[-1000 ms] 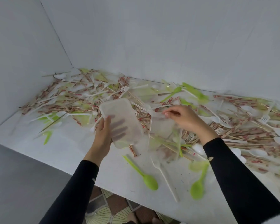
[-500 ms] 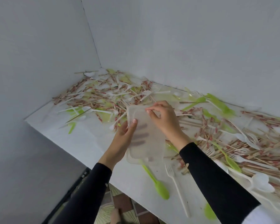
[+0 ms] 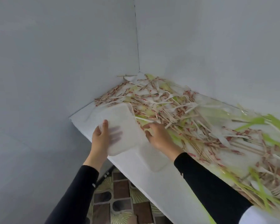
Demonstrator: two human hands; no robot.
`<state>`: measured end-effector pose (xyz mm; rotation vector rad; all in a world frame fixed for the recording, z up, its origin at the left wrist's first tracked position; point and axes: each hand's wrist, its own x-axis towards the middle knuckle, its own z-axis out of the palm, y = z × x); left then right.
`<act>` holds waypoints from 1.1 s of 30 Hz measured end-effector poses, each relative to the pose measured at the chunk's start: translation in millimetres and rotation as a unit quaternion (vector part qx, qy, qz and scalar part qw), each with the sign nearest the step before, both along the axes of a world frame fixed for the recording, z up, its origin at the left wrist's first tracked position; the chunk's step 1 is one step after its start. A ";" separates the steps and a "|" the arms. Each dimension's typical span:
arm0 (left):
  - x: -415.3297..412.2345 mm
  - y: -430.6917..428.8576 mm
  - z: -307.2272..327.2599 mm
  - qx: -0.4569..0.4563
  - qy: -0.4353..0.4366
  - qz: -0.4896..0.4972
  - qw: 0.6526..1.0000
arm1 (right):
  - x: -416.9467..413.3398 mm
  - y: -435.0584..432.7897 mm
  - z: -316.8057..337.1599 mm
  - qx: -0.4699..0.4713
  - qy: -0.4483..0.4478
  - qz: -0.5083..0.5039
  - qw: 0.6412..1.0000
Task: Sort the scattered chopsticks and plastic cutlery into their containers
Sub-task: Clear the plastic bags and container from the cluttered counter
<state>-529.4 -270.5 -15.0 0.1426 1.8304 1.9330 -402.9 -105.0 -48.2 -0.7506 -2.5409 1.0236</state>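
My left hand [image 3: 102,139] grips a translucent plastic container [image 3: 121,120] by its near end, thumb on top and fingers showing through from below. It hovers tilted over the left front corner of the white table [image 3: 153,185]. My right hand [image 3: 159,139] holds the far end of a second translucent container [image 3: 153,159], which lies low by the table's front edge; the grip is blurred. Behind both hands spreads a heap of red-wrapped chopsticks [image 3: 152,96], white plastic forks [image 3: 188,105] and green cutlery [image 3: 252,123].
Grey walls meet in a corner [image 3: 138,68] right behind the heap and close off the table's left and back sides. Patterned floor tiles [image 3: 119,193] show below the front edge. A bare strip of table runs along the front between my arms.
The single stack both hands held has come apart into two containers. Both hands moved left to the table's corner, and my view swung left toward the wall corner.
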 end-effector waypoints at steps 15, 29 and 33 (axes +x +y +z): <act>-116.7 2.7 -4.9 -0.010 -0.079 0.039 0.996 | -53.8 -20.8 -16.4 0.209 -0.126 0.046 0.969; -137.7 41.8 -9.5 0.005 -0.138 -0.012 0.990 | -27.1 61.3 52.5 -0.297 0.160 -0.257 0.905; -130.5 49.6 -6.0 -0.007 -0.131 -0.055 0.990 | -24.0 65.6 61.3 -0.413 0.242 -0.257 0.840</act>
